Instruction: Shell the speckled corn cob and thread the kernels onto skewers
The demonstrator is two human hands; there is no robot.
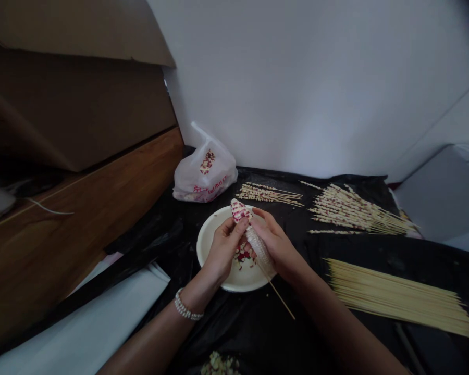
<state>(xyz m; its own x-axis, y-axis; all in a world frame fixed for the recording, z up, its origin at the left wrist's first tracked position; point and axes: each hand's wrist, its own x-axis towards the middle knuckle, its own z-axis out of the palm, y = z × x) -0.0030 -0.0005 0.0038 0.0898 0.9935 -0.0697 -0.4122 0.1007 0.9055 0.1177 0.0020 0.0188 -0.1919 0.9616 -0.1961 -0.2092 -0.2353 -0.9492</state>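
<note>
Over a white bowl (211, 230), both hands are wrapped round a corn cob (260, 249). Its upper tip carries white and dark red kernels, while the lower part is bare and pale. A thin wooden stick (283, 300) juts out from the cob's lower end. My left hand (225, 245) grips the cob from the left, its thumb pressed at the edge of the remaining kernels. From the other side my right hand (271, 239) closes on the cob, thumb near the same spot. Loose kernels (243, 255) lie in the bowl, partly hidden by the hands.
Behind the bowl stands a plastic bag (205, 169). Skewers threaded with kernels lie in a small bunch (268, 194) and a larger pile (352, 211). Bare sticks (398, 297) lie at right on black sheeting (293, 344). A pale heap (220, 364) shows at the bottom edge.
</note>
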